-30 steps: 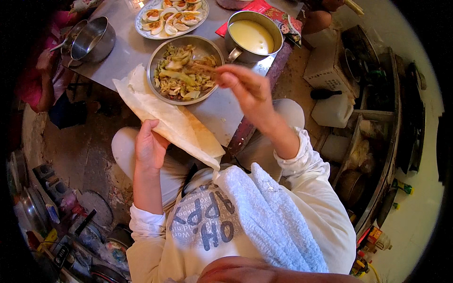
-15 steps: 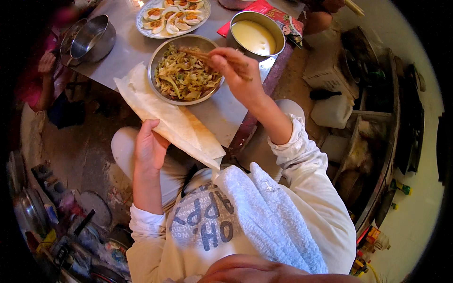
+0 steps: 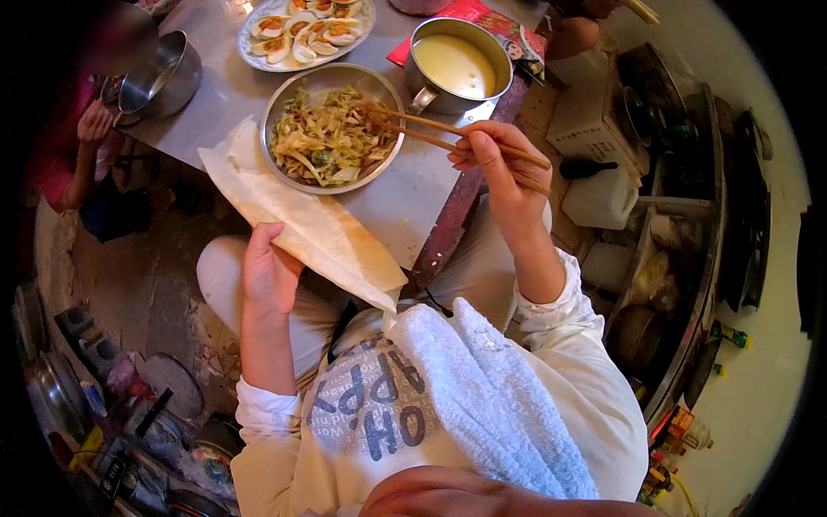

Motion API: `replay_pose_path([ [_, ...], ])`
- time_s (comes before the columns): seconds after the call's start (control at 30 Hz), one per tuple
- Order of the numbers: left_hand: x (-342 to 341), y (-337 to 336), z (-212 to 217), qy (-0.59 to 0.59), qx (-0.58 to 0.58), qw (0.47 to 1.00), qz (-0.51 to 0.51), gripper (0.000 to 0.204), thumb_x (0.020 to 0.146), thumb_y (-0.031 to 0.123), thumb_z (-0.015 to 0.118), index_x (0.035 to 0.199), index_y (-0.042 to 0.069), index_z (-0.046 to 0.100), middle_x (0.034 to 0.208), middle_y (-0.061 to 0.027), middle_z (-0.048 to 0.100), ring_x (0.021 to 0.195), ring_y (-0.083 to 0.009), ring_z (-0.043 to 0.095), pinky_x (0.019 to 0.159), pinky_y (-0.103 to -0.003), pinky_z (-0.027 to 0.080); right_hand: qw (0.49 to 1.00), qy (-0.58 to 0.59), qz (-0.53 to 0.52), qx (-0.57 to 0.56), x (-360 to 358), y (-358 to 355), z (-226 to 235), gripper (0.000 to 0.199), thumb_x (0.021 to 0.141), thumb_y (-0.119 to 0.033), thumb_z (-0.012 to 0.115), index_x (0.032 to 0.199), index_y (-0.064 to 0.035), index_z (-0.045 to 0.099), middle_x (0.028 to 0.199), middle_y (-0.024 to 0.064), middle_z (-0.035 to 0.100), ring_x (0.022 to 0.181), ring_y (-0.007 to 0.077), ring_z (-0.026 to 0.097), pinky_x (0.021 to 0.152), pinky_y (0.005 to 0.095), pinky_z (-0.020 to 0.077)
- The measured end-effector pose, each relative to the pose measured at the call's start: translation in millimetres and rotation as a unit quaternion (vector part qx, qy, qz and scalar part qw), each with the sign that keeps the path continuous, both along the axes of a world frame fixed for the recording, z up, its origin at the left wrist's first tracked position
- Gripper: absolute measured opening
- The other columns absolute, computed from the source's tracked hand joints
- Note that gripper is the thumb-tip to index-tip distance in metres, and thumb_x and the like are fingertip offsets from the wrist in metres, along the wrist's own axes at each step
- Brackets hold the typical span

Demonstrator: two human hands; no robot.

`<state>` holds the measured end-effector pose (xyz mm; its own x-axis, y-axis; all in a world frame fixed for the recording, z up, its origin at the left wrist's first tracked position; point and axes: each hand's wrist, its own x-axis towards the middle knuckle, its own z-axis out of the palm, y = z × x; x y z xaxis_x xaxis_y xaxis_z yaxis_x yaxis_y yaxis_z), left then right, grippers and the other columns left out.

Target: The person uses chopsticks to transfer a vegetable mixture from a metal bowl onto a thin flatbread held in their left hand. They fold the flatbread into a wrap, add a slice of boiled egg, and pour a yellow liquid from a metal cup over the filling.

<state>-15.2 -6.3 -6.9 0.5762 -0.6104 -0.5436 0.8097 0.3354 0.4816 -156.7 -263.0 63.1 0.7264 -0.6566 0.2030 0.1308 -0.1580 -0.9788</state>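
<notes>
My left hand (image 3: 271, 274) pinches the near-left edge of a large pale flatbread sheet (image 3: 332, 237), thumb on top. The sheet slants from beside the metal bowl down toward my shirt. My right hand (image 3: 510, 177) is closed around a pair of wooden chopsticks (image 3: 422, 121), right of the bowl. Their tips reach over the right side of the shredded cabbage dish (image 3: 323, 142) in the round metal bowl (image 3: 340, 77). No food can be made out between my hand and the bowl.
A metal pot (image 3: 469, 104) of pale yellow liquid stands right of the bowl, its handle toward me. Behind are a plate (image 3: 256, 63) of halved eggs and a red packet (image 3: 469, 10). At left, another person's hand (image 3: 95, 121) is near a steel pot (image 3: 177, 86). Shelving (image 3: 680, 207) lines the right.
My right hand has moved right and down, from over the bowl to beside it, with the chopsticks now pointing left. My left hand keeps its hold on the flatbread.
</notes>
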Motion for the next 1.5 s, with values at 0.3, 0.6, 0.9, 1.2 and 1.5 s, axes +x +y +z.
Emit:
replay_pose_path([
  [0.3,-1,-1,7,-0.007,0.008,1.0,0.0,0.049,0.092,0.014,0.049,0.139,0.0,0.039,0.137,-0.0122,0.052,0.128,-0.0265,0.049,0.109,-0.042,0.038,0.999,0.005,0.016,0.034,5,-2,-16,0.013,0.096,-0.007,0.058,0.102,0.0047,0.061,0.085,0.0096,0.066,0.072,0.0158,0.068,0.062,0.0252,0.0567],
  [0.6,0,0,6,0.0,0.014,1.0,0.0,0.05,0.093,0.015,0.048,0.14,0.001,0.037,0.14,-0.0127,0.049,0.129,-0.0272,0.047,0.111,-0.043,0.036,0.999,0.014,0.019,0.037,9,0,-19,0.013,0.096,-0.007,0.058,0.101,0.0041,0.059,0.085,0.009,0.064,0.07,0.0156,0.068,0.06,0.0254,0.0566],
  [0.9,0,-1,6,-0.004,0.019,1.0,-0.003,0.05,0.094,0.017,0.047,0.141,0.001,0.037,0.14,-0.0126,0.049,0.13,-0.0268,0.047,0.111,-0.043,0.036,0.997,-0.031,-0.015,0.064,3,0,-12,0.014,0.096,-0.009,0.058,0.101,0.0042,0.059,0.082,0.0081,0.064,0.068,0.0146,0.066,0.059,0.0255,0.0555],
  [1.2,1,0,5,0.001,0.008,1.0,-0.014,0.05,0.093,0.017,0.045,0.14,0.001,0.038,0.139,-0.0124,0.051,0.129,-0.0269,0.048,0.111,-0.042,0.036,0.998,0.001,0.01,0.055,9,-2,-20,0.015,0.096,-0.01,0.059,0.102,0.004,0.059,0.081,0.007,0.063,0.068,0.0143,0.066,0.059,0.0248,0.0555],
  [1.5,1,0,4,0.003,0.019,1.0,-0.007,0.049,0.093,0.018,0.046,0.138,0.001,0.04,0.137,-0.0119,0.053,0.128,-0.0267,0.05,0.11,-0.042,0.037,0.998,-0.018,-0.03,0.06,-4,-1,5,0.014,0.095,-0.009,0.058,0.1,0.0044,0.059,0.084,0.012,0.064,0.066,0.0211,0.068,0.059,0.0306,0.0575],
])
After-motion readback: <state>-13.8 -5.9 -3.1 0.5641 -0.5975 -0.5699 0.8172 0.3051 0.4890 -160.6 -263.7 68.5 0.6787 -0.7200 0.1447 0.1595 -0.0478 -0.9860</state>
